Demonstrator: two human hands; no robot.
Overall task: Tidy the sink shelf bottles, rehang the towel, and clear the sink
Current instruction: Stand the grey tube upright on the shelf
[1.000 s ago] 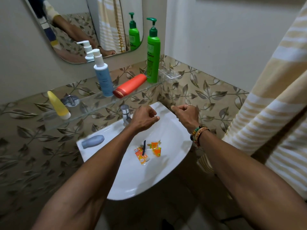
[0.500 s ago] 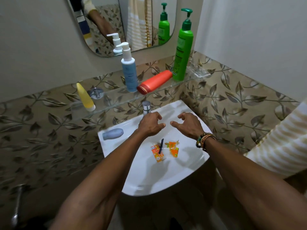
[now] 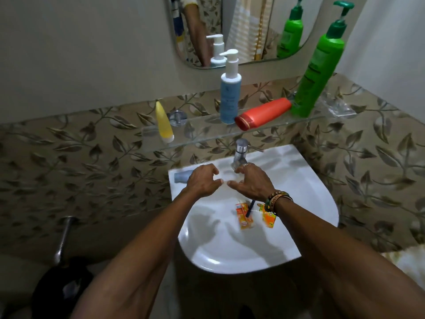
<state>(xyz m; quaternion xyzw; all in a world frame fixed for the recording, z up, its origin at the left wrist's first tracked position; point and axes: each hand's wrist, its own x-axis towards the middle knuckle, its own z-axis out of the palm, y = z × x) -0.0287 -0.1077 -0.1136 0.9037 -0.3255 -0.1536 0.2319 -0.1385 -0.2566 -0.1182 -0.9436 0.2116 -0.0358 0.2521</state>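
Glass shelf (image 3: 207, 137): orange bottle (image 3: 264, 112) lying, cap at front edge, between upright blue pump bottle (image 3: 230, 97) and green pump bottle (image 3: 318, 72); yellow tube (image 3: 163, 124) at left end. Sink (image 3: 322, 180): orange sachets (image 3: 245, 216) in basin. Left hand (image 3: 203, 180), right hand (image 3: 251, 184): over basin, near tap (image 3: 240, 153), fingers loosely curled, empty. Leaf-tiled wall (image 3: 92, 157) behind

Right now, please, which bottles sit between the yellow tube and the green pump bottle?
Head view: an upright blue pump bottle and an orange bottle lying down.

White sink (image 3: 299, 180), orange sachets (image 3: 245, 217), green (pump-topped) bottle (image 3: 319, 72), leaf-patterned tiles (image 3: 69, 162).
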